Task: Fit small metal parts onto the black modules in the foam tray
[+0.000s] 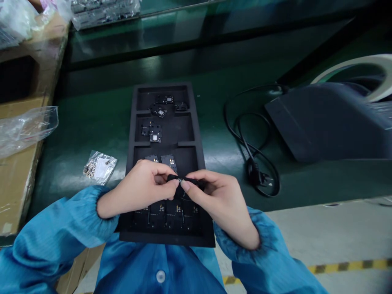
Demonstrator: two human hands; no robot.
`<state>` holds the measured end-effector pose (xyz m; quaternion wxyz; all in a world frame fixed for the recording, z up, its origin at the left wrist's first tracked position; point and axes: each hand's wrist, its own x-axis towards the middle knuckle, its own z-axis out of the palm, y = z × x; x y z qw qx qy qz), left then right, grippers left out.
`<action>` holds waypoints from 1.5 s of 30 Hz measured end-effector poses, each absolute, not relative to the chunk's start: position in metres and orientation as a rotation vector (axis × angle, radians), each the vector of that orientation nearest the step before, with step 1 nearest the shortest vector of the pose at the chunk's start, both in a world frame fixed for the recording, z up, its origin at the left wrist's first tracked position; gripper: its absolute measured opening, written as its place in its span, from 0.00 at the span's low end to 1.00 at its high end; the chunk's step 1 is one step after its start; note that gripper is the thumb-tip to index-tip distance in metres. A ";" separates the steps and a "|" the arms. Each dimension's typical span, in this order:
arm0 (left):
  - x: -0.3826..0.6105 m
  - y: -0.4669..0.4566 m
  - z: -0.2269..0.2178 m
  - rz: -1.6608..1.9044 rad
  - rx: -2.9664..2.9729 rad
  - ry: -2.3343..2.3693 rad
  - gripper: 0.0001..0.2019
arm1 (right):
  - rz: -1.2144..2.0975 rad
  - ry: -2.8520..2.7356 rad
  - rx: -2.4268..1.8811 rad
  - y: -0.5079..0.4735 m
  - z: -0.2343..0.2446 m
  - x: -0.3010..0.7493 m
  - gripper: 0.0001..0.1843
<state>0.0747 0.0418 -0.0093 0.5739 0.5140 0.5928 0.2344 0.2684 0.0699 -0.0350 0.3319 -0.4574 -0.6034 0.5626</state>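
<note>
Left hand point(150, 185) and right hand point(221, 198), frame centre: thumbs and fingertips pinched on the same small black part point(191, 180), hands nearly meeting. Part sits over the lower half of the tray; fingers cover much of it, so its full shape can't be made out. Tiny metallic bit at its middle, too small to identify.

Under the hands: one black tray point(132, 126), three compartments. Top: three small dark pieces point(159, 111), the right one hard to read. Middle: one cluster point(155, 134), can't tell if one piece or two. Bottom: two boards point(169, 160) showing above the hands, a row of about four point(157, 210) below, partly covered; exact count uncertain.

Surface is a glossy green bench point(92, 106). Left of tray, one clear bag point(102, 167) of small metal bits, uncountable. Right: one black cable point(260, 152) with plug, looped beside one dark grey device point(330, 122); pale ring point(381, 61) behind it, cut off by the frame edge.

Left edge: cardboard point(18, 179) with one clear plastic bag point(27, 128), cut off, and one dark object point(16, 77), unclear. Upper left: bagged parts point(104, 10), cropped. Lower right: pale floor point(306, 228), yellow-black tape point(349, 266).
</note>
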 end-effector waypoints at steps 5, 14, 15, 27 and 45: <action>0.075 0.042 -0.009 0.560 1.174 1.391 0.08 | 1.476 -1.599 -1.188 0.071 -0.034 0.267 0.06; 0.077 0.040 -0.013 0.615 1.198 1.389 0.07 | 1.460 -1.555 -1.213 0.068 -0.035 0.266 0.05; 0.077 0.040 -0.014 0.621 1.194 1.389 0.07 | 1.458 -1.551 -1.212 0.068 -0.036 0.266 0.04; 0.079 0.040 -0.013 0.644 1.181 1.382 0.07 | 1.507 -1.518 -1.187 0.071 -0.033 0.268 0.05; 0.077 0.036 -0.021 0.679 1.092 1.313 0.08 | 1.413 -1.503 -1.100 0.063 -0.041 0.266 0.02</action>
